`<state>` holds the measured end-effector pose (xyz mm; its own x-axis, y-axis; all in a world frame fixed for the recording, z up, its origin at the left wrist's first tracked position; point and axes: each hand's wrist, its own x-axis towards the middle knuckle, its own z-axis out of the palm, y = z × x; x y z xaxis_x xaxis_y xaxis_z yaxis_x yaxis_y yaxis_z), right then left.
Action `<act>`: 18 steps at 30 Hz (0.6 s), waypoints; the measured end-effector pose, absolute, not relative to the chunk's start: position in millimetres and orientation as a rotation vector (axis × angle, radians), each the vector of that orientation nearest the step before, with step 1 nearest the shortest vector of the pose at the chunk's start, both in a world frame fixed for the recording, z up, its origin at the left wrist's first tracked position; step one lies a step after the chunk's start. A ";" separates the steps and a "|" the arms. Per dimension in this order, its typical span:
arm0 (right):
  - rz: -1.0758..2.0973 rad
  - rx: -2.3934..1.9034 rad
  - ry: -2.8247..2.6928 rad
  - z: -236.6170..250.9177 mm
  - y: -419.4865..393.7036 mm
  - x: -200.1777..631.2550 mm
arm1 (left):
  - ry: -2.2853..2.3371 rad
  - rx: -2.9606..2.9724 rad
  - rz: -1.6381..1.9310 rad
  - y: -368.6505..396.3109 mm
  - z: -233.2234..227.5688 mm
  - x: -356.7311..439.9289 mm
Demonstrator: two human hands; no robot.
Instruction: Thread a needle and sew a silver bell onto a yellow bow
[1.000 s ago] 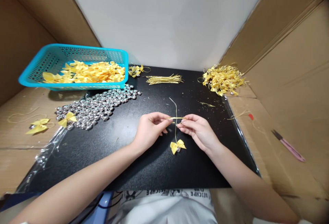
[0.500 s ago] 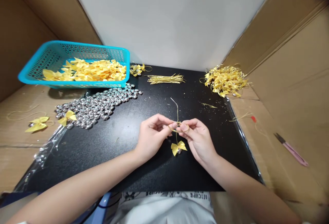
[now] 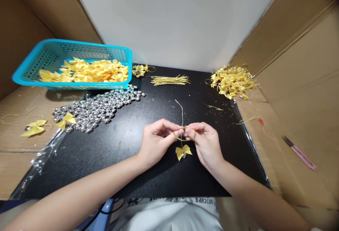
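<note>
Over the middle of the black board, my left hand [image 3: 159, 142] and my right hand [image 3: 205, 142] meet with thumbs and fingertips almost touching. Both pinch a thin gold cord [image 3: 182, 112], which curves in a loop under the thumbs. One loose end of the cord sticks up past the fingers, away from me. Just below the hands lies a yellow ribbon bow [image 3: 183, 151] with a silver bead [image 3: 184, 155] at its centre, and a cord runs up from it to the hands. The exact crossing of the cord is hidden by the fingertips.
A blue basket [image 3: 127, 52] of yellow bows stands back left, with silver beads [image 3: 97, 105] before it. Cut gold cords [image 3: 171, 80] lie at the back. Finished bows [image 3: 233, 81] are heaped back right. Pink-handled snips [image 3: 300, 155] lie on cardboard at the right.
The fingertips have drawn slightly closer together, and the cord loop now hangs a little lower under the thumbs. The view has shifted slightly. Both hands keep their pinch.
</note>
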<state>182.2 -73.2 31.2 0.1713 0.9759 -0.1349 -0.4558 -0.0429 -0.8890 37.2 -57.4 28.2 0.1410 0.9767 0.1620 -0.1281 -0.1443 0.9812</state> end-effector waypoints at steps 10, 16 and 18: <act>1.210 -1.005 -0.818 25.0 -75.4 183.4 | 0.937 1.410 1.276 -57.7 26.4 35.8; 1.017 -1.045 -1.018 25.9 -78.4 184.9 | 0.951 1.519 1.313 -57.8 22.4 34.0; 0.904 -1.083 -1.146 27.7 -81.1 185.5 | 0.939 1.569 1.342 -58.0 21.6 33.3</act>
